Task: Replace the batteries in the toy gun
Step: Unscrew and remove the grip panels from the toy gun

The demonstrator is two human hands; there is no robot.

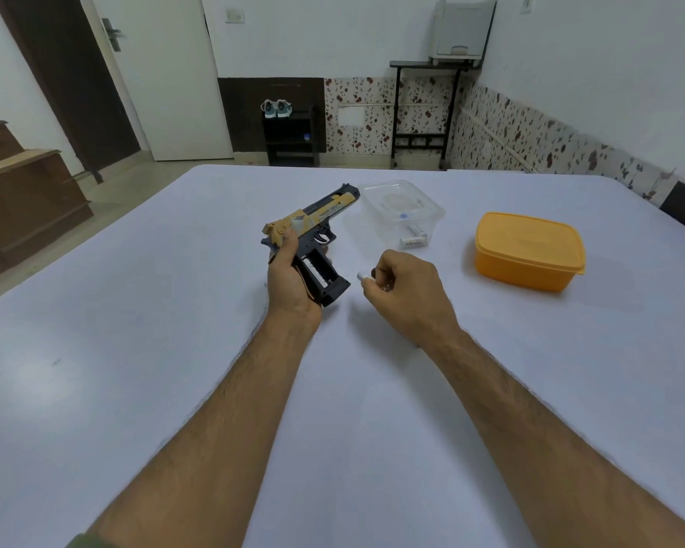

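Note:
My left hand (289, 274) grips the yellow and dark grey toy gun (313, 223) by its handle, barrel pointing away and to the right. The battery compartment (320, 272) in the handle is uncovered, and one white battery lies inside it. Just right of the handle, my right hand (406, 288) is closed on a battery (364, 276) whose metal end sticks out toward the gun. Behind it stands a clear plastic box (402, 209) holding two more batteries (413, 237).
A white table (135, 369) carries everything. An orange lidded container (528, 251) stands to the right of the clear box. Beyond the far table edge are a door, a low black shelf with shoes and a tall black stand.

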